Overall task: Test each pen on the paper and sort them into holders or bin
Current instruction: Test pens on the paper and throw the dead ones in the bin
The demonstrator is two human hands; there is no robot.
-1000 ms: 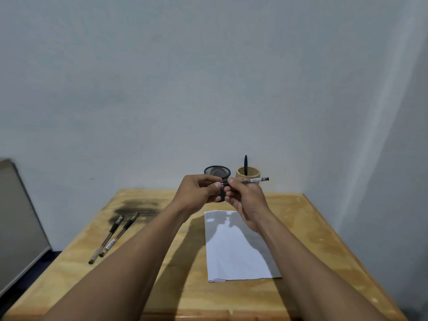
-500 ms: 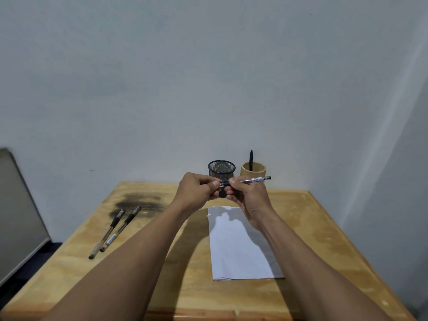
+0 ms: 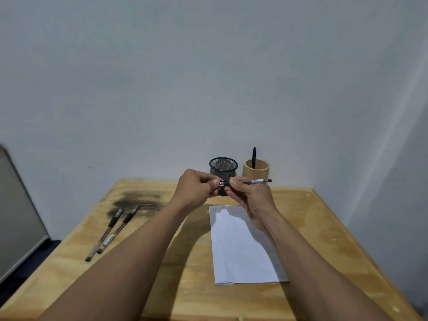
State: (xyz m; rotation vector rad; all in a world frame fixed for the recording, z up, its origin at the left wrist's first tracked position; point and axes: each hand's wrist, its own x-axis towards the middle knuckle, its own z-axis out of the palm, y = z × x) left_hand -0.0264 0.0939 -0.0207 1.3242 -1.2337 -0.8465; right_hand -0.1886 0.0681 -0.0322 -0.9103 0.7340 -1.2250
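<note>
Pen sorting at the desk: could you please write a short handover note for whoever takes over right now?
Left hand: grip shut on the tip end of the held pen, probably on its cap.
Right hand: grip shut on the same pen's barrel, held level above the table.
Paper: flat at centre, a faint mark near its top left corner.
Done: one black pen stands in the wooden holder. The mesh holder looks empty.
Left: test and sort the held pen, then the two pens lying at table left. No bin is in view.
</note>
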